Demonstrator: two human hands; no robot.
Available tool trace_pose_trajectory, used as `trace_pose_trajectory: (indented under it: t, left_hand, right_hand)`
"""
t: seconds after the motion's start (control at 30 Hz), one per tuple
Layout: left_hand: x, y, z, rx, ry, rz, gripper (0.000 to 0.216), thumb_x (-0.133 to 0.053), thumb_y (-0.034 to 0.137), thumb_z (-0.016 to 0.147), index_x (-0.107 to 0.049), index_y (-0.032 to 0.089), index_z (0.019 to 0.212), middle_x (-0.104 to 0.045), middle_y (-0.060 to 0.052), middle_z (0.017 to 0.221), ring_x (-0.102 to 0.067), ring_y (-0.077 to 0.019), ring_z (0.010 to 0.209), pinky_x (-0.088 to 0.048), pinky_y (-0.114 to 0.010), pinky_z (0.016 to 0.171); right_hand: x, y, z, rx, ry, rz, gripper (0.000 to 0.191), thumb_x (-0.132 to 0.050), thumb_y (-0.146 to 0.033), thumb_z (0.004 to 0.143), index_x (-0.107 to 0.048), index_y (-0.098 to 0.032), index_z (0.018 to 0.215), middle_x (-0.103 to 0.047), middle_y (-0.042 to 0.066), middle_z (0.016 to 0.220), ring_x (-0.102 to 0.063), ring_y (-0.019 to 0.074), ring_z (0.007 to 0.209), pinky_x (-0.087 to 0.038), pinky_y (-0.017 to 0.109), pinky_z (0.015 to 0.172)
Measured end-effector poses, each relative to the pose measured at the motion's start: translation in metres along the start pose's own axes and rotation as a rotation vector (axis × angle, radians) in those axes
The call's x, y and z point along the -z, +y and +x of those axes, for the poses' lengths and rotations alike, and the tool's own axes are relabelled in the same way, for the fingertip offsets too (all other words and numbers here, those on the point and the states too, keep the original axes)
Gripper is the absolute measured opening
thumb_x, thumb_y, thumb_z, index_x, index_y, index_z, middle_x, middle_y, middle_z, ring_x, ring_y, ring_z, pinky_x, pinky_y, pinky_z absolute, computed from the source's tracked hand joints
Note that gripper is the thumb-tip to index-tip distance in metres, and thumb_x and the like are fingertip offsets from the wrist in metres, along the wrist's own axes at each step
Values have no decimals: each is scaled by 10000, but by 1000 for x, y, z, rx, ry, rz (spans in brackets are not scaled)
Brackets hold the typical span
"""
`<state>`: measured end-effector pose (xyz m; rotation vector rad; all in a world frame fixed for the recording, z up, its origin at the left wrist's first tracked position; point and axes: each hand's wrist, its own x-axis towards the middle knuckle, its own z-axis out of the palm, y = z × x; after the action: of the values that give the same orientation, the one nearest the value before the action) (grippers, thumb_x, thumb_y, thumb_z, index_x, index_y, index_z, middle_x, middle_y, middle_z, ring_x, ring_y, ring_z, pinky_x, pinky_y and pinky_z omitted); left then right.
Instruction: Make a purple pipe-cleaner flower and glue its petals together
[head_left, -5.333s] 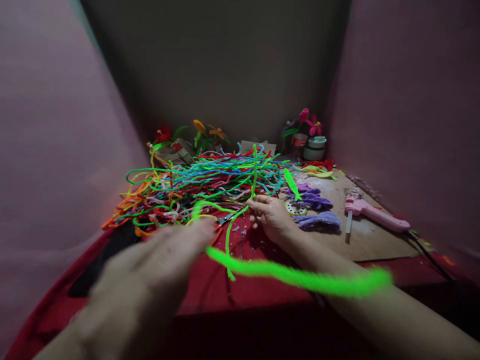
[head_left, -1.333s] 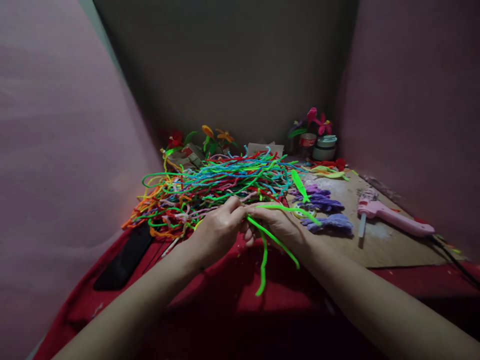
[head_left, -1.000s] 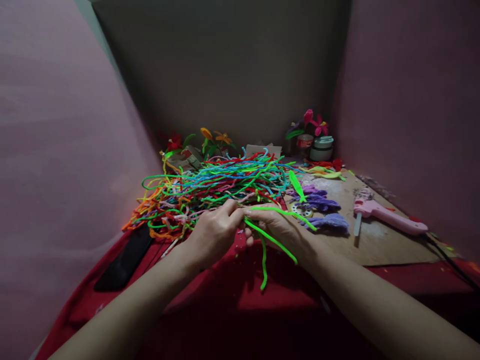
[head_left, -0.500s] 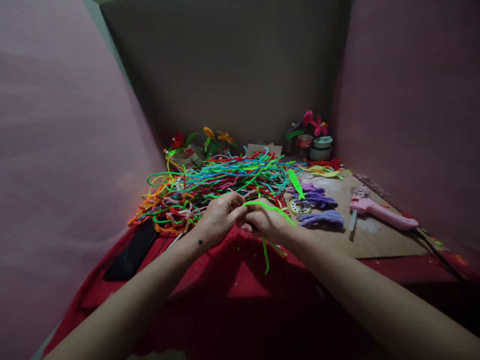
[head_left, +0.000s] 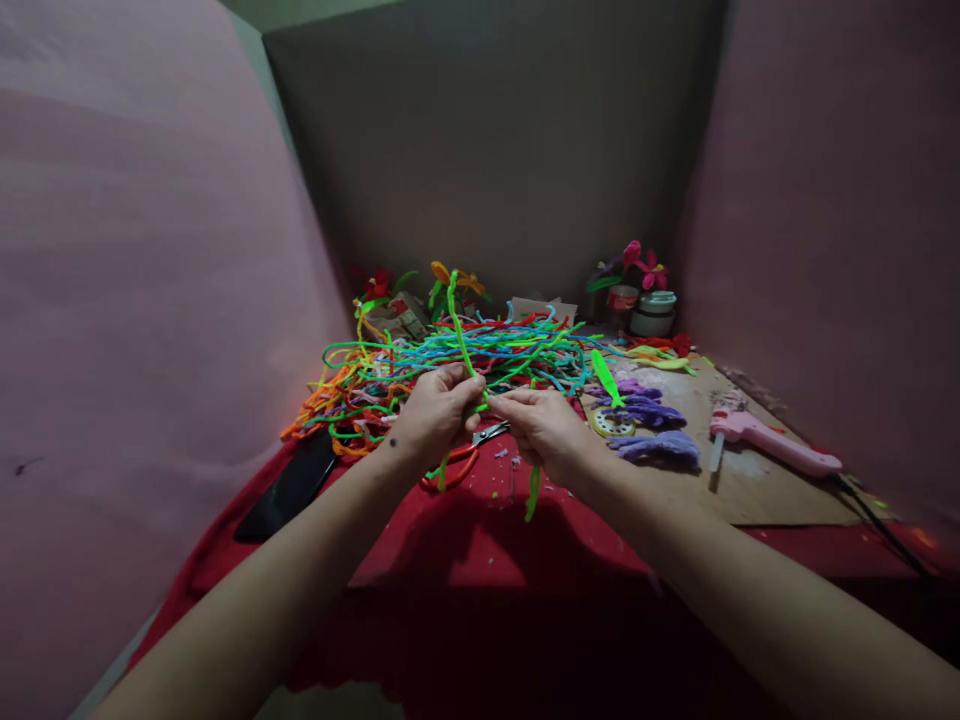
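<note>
A bright green pipe cleaner [head_left: 459, 325] stands up from between the fingers of my left hand [head_left: 441, 408], which is closed on it. My right hand [head_left: 546, 428] pinches the same green stem low down, close to my left fingertips. Other green ends hang below both hands; how they join is hidden by my fingers. Under the hands lies a pair of scissors [head_left: 459, 470] with red handles, partly covered by my left hand. Beyond them spreads a tangled heap of multicoloured pipe cleaners [head_left: 517, 345]. A flat green leaf shape [head_left: 604, 376] rests to the right of my right hand.
On the right, a board [head_left: 757, 495] carries a pink glue gun [head_left: 780, 440], purple fuzzy bundles [head_left: 660, 448] and a round yellow-rimmed disc [head_left: 612, 423]. A black phone [head_left: 289, 490] lies at left on the red cloth [head_left: 480, 560]. Fuzzy flowers [head_left: 652, 272] and a jar [head_left: 654, 314] stand behind.
The green pipe cleaner swung from lying across my right hand to pointing upward. My hands moved slightly apart, uncovering the scissors. The camera view shifted a little.
</note>
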<state>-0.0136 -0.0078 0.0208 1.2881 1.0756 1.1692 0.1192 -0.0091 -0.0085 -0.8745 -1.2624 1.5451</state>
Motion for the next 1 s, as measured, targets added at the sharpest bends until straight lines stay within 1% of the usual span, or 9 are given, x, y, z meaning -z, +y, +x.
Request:
trace_pose_trajectory:
  t: [0.13,0.3,0.43,0.6,0.73,0.83,0.9,0.97,1.0]
  left_hand:
    - [10,-3,2,67,24,-166,162,-632,201,681,-480,146,670,-529,37,523,-366,-18,294,-258,-132,290]
    - [28,-4,9,43,91,-288,150,-594,147,708,-455,138,652,-512,49,540,-305,9,283,-248,-123,287]
    - [38,-4,12,-32,148,-367,136,-594,124,706,-462,143,674,-522,46,555,-324,-2,290,-233,-123,278]
    - [36,-9,15,-166,254,-454,194,-605,80,695,-431,158,657,-471,77,518,-307,-1,290,-232,-120,300]
    - [40,-6,26,-178,352,-489,181,-590,50,707,-449,145,645,-460,73,489,-296,3,285,-256,-119,318]
    - [58,1,36,-195,418,-491,155,-527,28,740,-473,135,641,-486,57,490,-318,3,294,-259,-110,319]
    - [71,3,40,-233,457,-498,196,-515,-5,724,-445,139,612,-459,82,474,-295,22,295,-240,-85,325]
    - [76,-1,39,-221,447,-481,224,-526,-19,699,-423,140,580,-403,100,431,-331,21,314,-284,-74,358]
    - [74,-5,36,-188,413,-459,206,-547,-16,681,-450,140,588,-424,93,438,-370,10,333,-311,-85,370]
  right_hand:
    - [5,-1,1,33,65,-158,223,-644,-364,661,-642,-151,730,-326,-94,353,-203,34,308,-133,218,359]
    - [21,-6,4,-7,86,-325,271,-626,-390,658,-670,-143,759,-374,-64,395,-234,43,327,-136,230,369]
    - [29,-12,3,2,109,-365,281,-642,-376,641,-685,-129,767,-434,-24,445,-261,55,354,-137,247,375]
    - [27,-17,-4,-50,113,-343,219,-643,-353,650,-642,-134,655,-335,-51,398,-213,43,336,-93,252,374]
    - [24,-16,-6,-101,94,-257,187,-643,-330,664,-623,-145,685,-288,-73,358,-197,42,306,-84,252,356]
    - [26,-16,-7,-175,115,-59,96,-633,-230,674,-587,-149,655,-260,-89,334,-161,31,295,-55,242,350]
    - [30,-19,-6,-223,128,99,64,-589,-173,707,-574,-141,653,-233,-100,326,-120,24,302,-30,229,351]
    - [33,-22,-4,-260,124,209,103,-522,-160,765,-580,-127,687,-204,-107,327,-87,25,315,-22,214,348]
    - [34,-23,-2,-276,120,241,136,-491,-169,794,-581,-122,704,-188,-110,330,-76,27,321,-26,206,346]
